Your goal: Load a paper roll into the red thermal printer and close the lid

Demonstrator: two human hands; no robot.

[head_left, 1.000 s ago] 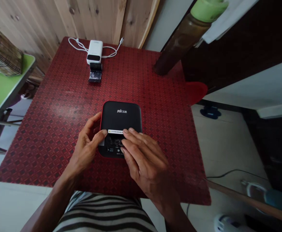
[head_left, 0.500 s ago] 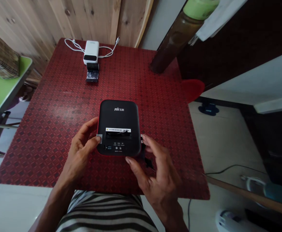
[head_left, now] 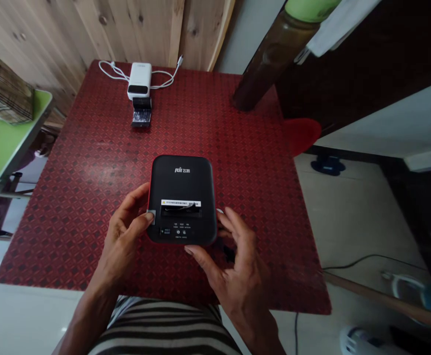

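Observation:
A black receipt printer (head_left: 182, 185) with red sides and a paper slot lies in front of me, over the red table. My left hand (head_left: 124, 234) grips its left side, the thumb on a small grey tab at the edge. Around the printer's near right corner is my right hand (head_left: 233, 261), thumb at the front edge and fingers curled at the right side. A bit of something white shows at those fingertips. Under the right hand, a small dark object (head_left: 229, 253) is partly hidden.
Toward the back of the red patterned table (head_left: 100, 207) lie a white power bank (head_left: 140, 76) with a white cable and a small black roll (head_left: 141, 111). A tall brown bottle (head_left: 270, 59) with a green lid stands back right. A red stool (head_left: 304, 135) sits beyond the right edge.
My right thumb has slid a little left along the printer's front edge, and the right fingers have shifted slightly. The view has moved a little; the left grip stays the same.

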